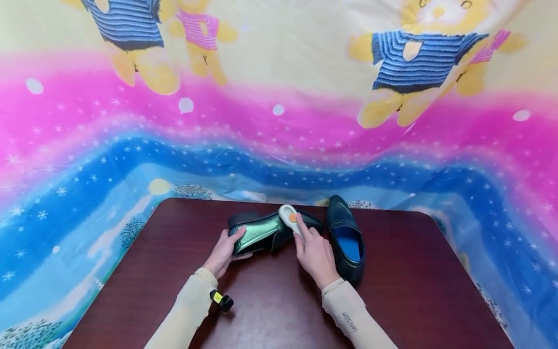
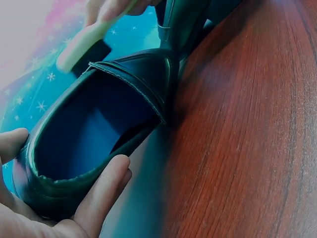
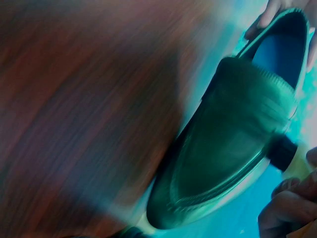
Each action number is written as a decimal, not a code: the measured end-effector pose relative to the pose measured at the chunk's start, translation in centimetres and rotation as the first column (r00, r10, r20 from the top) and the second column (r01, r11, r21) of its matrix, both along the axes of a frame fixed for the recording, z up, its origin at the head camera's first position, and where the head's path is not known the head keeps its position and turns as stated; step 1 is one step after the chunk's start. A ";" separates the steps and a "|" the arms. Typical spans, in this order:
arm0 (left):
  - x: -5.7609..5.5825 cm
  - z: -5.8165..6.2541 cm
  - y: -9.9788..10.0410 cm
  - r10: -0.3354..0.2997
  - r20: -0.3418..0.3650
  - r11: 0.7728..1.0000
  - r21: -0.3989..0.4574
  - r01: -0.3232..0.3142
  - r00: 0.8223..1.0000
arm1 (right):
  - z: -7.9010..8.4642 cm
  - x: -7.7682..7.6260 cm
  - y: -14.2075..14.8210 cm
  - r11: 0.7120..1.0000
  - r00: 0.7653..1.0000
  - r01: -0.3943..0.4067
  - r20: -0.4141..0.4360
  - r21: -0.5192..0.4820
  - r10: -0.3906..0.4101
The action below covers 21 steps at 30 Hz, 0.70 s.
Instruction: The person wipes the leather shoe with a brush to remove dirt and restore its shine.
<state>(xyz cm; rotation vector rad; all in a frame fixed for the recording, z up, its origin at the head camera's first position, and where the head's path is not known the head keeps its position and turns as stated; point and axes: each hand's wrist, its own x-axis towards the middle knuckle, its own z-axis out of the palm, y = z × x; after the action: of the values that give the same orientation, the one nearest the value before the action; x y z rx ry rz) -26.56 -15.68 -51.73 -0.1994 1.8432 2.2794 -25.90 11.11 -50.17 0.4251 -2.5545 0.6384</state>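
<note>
A dark green loafer (image 1: 257,234) lies tilted on its side, its opening toward me, gripped round the heel by my left hand (image 1: 224,252). In the left wrist view the thumb and fingers (image 2: 106,191) clasp both sides of the heel. My right hand (image 1: 316,254) holds a white-handled brush (image 1: 287,215) with an orange spot. Its dark brush head (image 3: 282,151) touches the side of the loafer near the vamp in the right wrist view. The second loafer (image 1: 346,242), blue inside, stands on the table just right of my right hand.
The dark red-brown wooden table (image 1: 270,310) has rounded far corners. A patterned cloth (image 1: 279,135) with bears and snowflakes hangs behind it and along the sides. A black strap piece with a yellow label (image 1: 221,300) sits on my left wrist.
</note>
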 end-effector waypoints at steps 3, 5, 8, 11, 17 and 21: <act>0.1 -0.1 -0.1 0.006 0.016 1.000 -0.009 -0.005 1.000 | -0.2 -0.2 0.5 0.997 0.997 0.075 0.034 -0.026 -0.074; 0.1 -0.1 -0.2 0.022 0.025 1.000 -0.020 -0.021 0.999 | -0.1 -0.2 0.5 0.996 0.995 0.087 0.059 -0.036 -0.084; 0.1 -0.1 -0.3 0.033 0.015 0.996 -0.083 -0.032 0.999 | -0.1 -0.3 0.5 0.996 0.994 0.081 0.077 -0.033 -0.079; 0.3 -0.1 -0.5 0.035 0.013 0.980 -0.196 -0.032 0.999 | -0.1 -0.2 0.4 0.997 0.994 0.078 0.078 -0.019 -0.076; 0.5 0.4 -1.0 0.041 -0.012 0.911 -0.411 -0.043 0.999 | -0.3 -0.2 0.0 0.997 0.994 0.078 0.084 -0.013 -0.076; 0.6 0.6 -0.9 0.031 -0.141 0.740 -0.663 -0.117 0.990 | -0.3 -0.3 -0.3 0.997 0.992 0.079 0.095 -0.008 -0.077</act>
<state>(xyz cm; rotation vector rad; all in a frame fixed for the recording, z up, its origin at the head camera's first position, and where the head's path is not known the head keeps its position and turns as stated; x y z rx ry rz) -25.96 -16.61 -51.16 -0.2436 2.7014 1.5772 -26.18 10.79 -50.44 0.2959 -2.6412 0.6586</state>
